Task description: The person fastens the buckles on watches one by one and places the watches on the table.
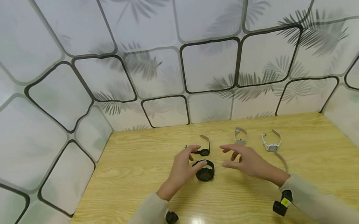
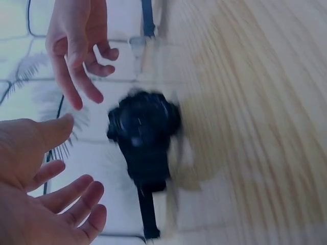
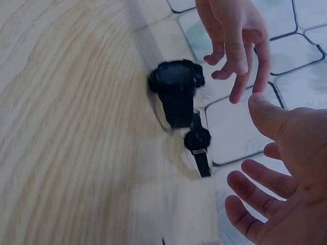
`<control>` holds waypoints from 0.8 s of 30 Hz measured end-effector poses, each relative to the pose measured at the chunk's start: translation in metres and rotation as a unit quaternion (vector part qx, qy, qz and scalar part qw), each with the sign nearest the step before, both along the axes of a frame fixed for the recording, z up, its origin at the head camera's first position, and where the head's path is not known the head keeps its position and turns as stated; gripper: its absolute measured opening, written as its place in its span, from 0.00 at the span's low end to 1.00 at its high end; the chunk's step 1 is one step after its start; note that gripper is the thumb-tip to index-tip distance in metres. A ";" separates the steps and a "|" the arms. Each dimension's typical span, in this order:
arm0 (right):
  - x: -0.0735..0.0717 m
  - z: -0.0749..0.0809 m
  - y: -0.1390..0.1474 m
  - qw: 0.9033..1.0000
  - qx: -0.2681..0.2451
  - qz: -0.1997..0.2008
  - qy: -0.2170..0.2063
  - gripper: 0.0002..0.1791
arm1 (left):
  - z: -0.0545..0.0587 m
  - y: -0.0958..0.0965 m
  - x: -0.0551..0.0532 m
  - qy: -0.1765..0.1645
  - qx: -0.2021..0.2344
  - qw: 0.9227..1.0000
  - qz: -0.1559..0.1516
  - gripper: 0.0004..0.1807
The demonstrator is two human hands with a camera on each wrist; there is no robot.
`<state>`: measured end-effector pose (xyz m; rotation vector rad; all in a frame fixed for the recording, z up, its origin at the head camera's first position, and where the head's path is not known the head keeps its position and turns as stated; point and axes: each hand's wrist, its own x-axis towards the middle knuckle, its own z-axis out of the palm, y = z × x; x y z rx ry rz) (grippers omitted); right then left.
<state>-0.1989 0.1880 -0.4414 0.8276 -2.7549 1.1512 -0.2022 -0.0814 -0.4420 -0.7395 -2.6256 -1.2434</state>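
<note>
A chunky black wristwatch lies on the table between the hands, its strap forming a loop. The left hand hovers beside it, and its thumb overlaps the loop in the head view. Both wrist views show loosely bent fingers with nothing held in the left hand or the right hand. To the right of the watch, the right hand faces the left with fingers spread. Just behind the chunky watch is a smaller black wristwatch, partly covered by the left fingers.
Farther back stand a silvery wristwatch and a white wristwatch. A tan strap shows behind the right wrist, the rest of it hidden. Patterned wall panels rise along the back and sides of the wooden table.
</note>
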 end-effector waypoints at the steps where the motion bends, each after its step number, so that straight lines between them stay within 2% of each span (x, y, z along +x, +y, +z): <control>1: 0.001 0.002 0.006 1.000 0.001 -0.005 0.012 0.32 | 0.001 0.005 0.001 0.010 0.009 1.000 -0.002 0.27; 5: 0.007 0.008 0.033 0.999 0.011 -0.034 0.039 0.31 | 0.000 0.028 0.004 0.040 0.036 0.998 -0.015 0.25; 8: 0.013 0.012 0.053 0.997 0.017 -0.055 0.055 0.30 | -0.001 0.045 0.006 0.038 0.047 0.998 -0.022 0.23; 14: 0.025 0.016 0.091 0.992 0.035 -0.095 0.080 0.27 | -0.002 0.078 0.015 -0.012 0.059 0.998 -0.023 0.20; 19: 0.034 0.012 0.122 0.989 0.048 -0.128 0.056 0.27 | -0.003 0.107 0.025 -0.070 0.054 0.996 -0.023 0.19; 24: 0.041 0.004 0.143 0.987 0.057 -0.145 0.036 0.28 | -0.003 0.131 0.034 -0.135 0.054 0.989 -0.018 0.18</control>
